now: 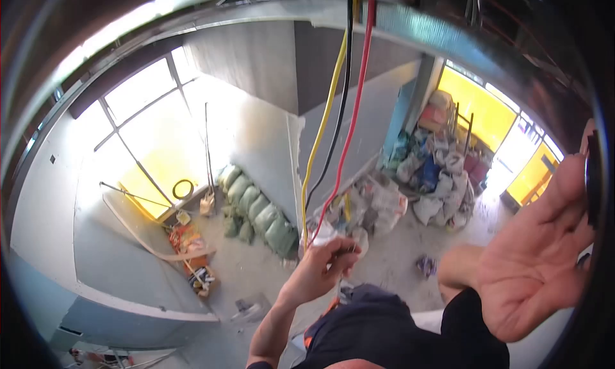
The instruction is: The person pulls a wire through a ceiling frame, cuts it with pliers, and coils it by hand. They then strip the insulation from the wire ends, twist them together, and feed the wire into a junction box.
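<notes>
Yellow (pixel 325 122), black (pixel 337 116) and red (pixel 356 106) wires hang from the ceiling frame and come together at my left hand (pixel 323 266). Its fingers are bent and closed around their lower ends, in front of my dark-clothed body. Close to the camera at the right, my right hand (pixel 538 254) is raised with its palm showing and its fingers apart. Some of its fingertips are cut off by the dark edge of the view. Nothing shows in that palm.
Green sacks (pixel 256 205) lie along a wall at the left. A heap of bags and rubble (pixel 432 177) stands at the back right. Boxes and tools (pixel 195 260) sit on the floor at lower left. Metal ceiling framing (pixel 243 13) runs overhead.
</notes>
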Tool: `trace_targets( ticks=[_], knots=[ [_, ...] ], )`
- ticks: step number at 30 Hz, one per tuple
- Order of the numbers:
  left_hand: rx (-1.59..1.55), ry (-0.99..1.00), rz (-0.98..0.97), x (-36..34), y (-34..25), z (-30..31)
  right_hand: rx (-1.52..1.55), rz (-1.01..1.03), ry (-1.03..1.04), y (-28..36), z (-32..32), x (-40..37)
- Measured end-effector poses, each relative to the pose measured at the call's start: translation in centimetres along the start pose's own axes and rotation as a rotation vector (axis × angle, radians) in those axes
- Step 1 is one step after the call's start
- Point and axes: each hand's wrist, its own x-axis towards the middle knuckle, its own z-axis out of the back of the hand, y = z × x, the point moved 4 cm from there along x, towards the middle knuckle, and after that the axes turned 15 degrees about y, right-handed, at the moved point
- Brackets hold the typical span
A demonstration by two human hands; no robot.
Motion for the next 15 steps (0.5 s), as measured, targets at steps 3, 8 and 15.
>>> trace_targets(
  ticks=[3, 8, 15],
  knots=[
    [-0.033, -0.02, 0.066, -1.9, -0.1, -0.5, -0.055, -0.022, -0.048, 0.6, -0.2, 1.4],
    [0.045, -0.073, -0.035, -1.5, -2.7, 0.6, -0.043, 0.147, -0.165, 2.7, -0.7, 2.0],
    [-0.165, -0.165, -0.256, -4.5, -9.6, 0.3, 0.085, -0.18, 0.596, 0.6, 0.7, -1.5]
  ],
)
